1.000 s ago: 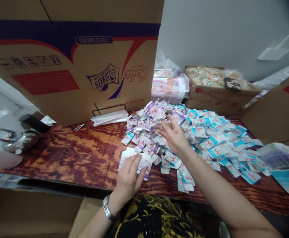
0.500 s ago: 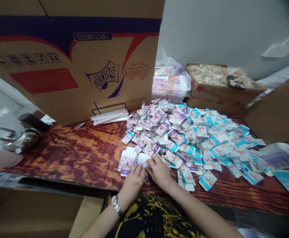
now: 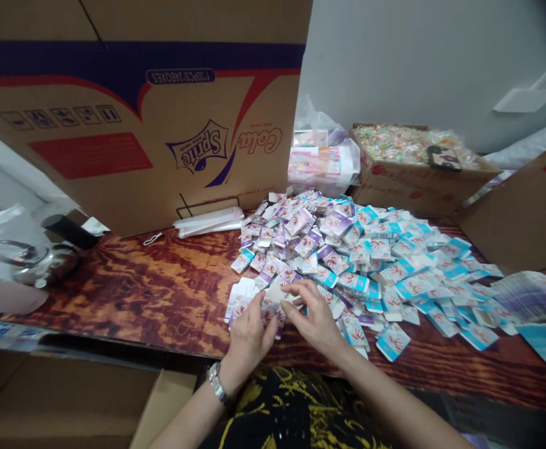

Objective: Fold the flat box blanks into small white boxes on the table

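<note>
Between both hands is a small purple-and-white printed carton (image 3: 273, 305), raised a little off the table near its front edge. My left hand (image 3: 250, 327) grips its left side between thumb and fingers. At its top right, my right hand (image 3: 311, 312) pinches a pale flap; the fingertips partly cover it. Just behind my left hand lie flat printed carton blanks (image 3: 241, 294). To the right spreads a big heap of small cartons (image 3: 347, 243), purple ones on the left and blue ones on the right.
A large cardboard box (image 3: 127, 174) stands at the back left. Clear plastic sleeves (image 3: 209, 221) lie before it. An open box of wrapped sweets (image 3: 417, 181) stands behind the heap. Stacked blanks (image 3: 532, 296) lie far right. A metal kettle (image 3: 48, 262) is at far left.
The carton has come up off the flat blanks and been turned between my hands. My left hand has opened round its side, and my right fingers have moved to its upper flap.
</note>
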Tool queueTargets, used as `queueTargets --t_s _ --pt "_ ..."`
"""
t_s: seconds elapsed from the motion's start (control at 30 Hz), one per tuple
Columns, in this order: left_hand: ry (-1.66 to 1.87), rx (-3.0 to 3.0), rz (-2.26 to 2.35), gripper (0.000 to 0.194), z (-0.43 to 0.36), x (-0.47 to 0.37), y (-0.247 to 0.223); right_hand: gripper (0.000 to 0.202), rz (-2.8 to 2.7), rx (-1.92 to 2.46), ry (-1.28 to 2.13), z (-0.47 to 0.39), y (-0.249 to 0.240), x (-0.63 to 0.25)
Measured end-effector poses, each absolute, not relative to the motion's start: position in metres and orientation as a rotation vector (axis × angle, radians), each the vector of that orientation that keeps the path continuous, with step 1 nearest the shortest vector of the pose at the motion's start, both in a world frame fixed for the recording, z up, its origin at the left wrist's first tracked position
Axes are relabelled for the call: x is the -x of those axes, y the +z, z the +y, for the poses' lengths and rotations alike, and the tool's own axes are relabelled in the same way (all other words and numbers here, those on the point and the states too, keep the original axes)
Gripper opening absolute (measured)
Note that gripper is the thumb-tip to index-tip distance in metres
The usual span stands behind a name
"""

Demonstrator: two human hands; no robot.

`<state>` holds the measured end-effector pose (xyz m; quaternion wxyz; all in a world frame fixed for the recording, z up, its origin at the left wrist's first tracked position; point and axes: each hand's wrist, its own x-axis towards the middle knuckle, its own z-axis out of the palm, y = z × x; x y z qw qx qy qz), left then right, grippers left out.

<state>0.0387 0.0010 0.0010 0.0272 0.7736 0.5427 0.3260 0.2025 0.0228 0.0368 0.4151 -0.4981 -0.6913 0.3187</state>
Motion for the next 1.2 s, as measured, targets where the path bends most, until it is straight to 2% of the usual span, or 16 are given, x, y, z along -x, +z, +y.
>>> queueTargets --t_s 0.13,0.2,0.3,0.4,0.57,0.83,1.2 --pt "1.116 -2.236 1.619 0.053 -0.001 -0.036 0.008 0.021 -1.913 1.140 0.597 0.015 0.042 -0.211" --pt "1.152 -2.240 1.528 0.054 -0.002 -0.036 0.011 0.019 -1.968 1.092 0.626 0.013 0.043 -0.211" --pt "1.157 -2.257 1.414 0.043 -0.002 -0.036 0.013 0.016 -1.898 1.076 0.856 0.013 0.047 -0.210" --pt "1.102 -2.310 1.360 0.032 -0.001 -0.036 0.015 0.022 -1.630 1.145 1.147 0.017 0.052 -0.208" --pt "1.086 -2.408 1.337 0.037 -0.002 -0.037 0.016 0.019 -1.550 1.117 1.380 0.024 0.059 -0.203" --pt "1.019 -2.340 1.487 0.061 -0.005 -0.040 0.008 0.011 -1.785 1.252 0.872 0.021 0.063 -0.197" --pt "0.976 -2.247 1.533 0.064 -0.007 -0.039 0.003 0.028 -1.767 1.106 1.052 0.003 0.042 -0.188"
